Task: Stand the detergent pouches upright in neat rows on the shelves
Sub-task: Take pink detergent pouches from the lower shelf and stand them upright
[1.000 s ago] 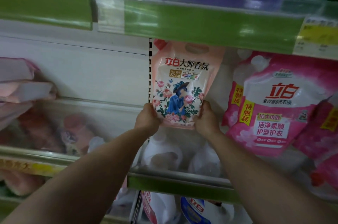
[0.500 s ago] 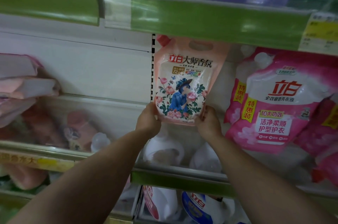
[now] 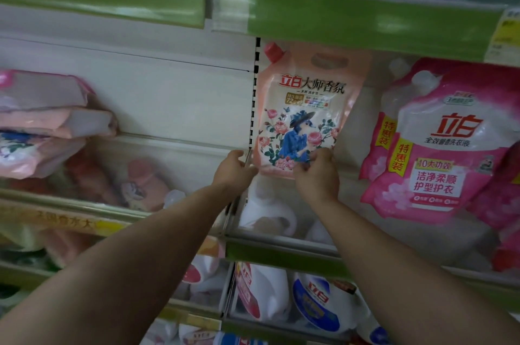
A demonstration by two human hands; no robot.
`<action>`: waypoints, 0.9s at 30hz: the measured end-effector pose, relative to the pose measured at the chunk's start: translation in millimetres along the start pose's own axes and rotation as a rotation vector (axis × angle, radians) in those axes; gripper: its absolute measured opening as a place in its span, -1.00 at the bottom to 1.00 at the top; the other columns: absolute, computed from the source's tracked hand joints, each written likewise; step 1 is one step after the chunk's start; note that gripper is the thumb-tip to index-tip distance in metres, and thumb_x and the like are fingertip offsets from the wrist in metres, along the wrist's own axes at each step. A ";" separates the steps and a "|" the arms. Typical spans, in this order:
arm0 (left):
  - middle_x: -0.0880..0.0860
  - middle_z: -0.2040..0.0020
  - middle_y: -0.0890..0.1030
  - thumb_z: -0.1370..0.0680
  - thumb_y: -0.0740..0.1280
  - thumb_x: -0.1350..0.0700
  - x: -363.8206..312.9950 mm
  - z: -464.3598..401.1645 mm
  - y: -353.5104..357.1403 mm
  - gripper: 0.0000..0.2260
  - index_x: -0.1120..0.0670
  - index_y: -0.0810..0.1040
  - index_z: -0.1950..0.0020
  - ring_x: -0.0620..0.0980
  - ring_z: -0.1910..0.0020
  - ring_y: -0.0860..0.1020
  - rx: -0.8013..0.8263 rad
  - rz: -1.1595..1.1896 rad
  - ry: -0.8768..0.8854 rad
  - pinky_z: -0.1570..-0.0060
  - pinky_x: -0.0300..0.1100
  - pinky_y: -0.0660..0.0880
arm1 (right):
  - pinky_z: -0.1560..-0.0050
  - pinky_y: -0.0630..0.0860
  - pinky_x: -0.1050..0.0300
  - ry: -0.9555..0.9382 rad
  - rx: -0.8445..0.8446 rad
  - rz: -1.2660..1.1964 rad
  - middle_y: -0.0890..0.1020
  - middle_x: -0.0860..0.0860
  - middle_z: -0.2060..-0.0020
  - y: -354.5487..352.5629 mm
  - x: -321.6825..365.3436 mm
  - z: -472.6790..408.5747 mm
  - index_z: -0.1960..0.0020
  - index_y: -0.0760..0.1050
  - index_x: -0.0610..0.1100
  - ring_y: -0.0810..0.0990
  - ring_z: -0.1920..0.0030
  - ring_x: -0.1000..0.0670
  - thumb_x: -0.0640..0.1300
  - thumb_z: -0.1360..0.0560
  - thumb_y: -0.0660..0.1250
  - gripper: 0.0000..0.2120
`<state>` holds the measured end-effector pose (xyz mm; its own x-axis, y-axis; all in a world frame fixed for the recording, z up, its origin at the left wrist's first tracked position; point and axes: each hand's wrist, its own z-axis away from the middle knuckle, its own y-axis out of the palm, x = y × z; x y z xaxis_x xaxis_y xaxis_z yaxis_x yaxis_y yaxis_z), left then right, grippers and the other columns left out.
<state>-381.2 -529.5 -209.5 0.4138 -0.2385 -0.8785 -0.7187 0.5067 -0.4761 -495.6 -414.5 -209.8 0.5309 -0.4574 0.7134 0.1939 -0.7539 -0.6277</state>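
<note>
Both arms reach up to the middle shelf (image 3: 281,253), where a peach detergent pouch (image 3: 305,114) printed with roses and a figure in blue is held upright by its bottom corners. The left hand (image 3: 235,168) has its grip closed on the lower left corner, fingers curled round the edge, and the right hand (image 3: 316,176) pinches the lower right corner, fingertips lying over the printed flowers. The pouch's red cap (image 3: 273,51) sits at its top left, just under the green front strip of the upper shelf (image 3: 365,9), and its left edge runs beside the slotted upright (image 3: 254,97) of the rack. Its base is raised above the white pouches (image 3: 267,212) lying behind the clear shelf guard below it. To the right, close by but apart, a large pink pouch (image 3: 439,142) leans with its top tilted left. Well off to the left, a stack of flat pink pouches (image 3: 53,122) lies on its side on the neighbouring shelf. On the shelf underneath, more white pouches with red and blue labels (image 3: 312,302) stand behind another guard.
</note>
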 end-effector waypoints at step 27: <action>0.11 0.34 0.45 -0.48 0.35 -0.10 74.0 -35.7 -293.6 -0.55 0.24 0.50 -0.16 0.03 0.43 0.42 -0.636 0.540 -0.288 0.48 -0.24 0.35 | 0.20 0.42 0.17 -0.250 0.614 -0.016 0.52 0.12 0.25 132.0 119.6 71.1 0.13 0.46 -0.01 0.50 0.21 0.06 0.01 -0.47 0.37 -0.88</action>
<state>-159.5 -725.4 -136.1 -0.0093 0.1621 -0.9867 -0.9961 -0.0879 -0.0050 -347.9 -535.1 -229.5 0.6853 -0.2693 0.6767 0.5989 -0.3204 -0.7340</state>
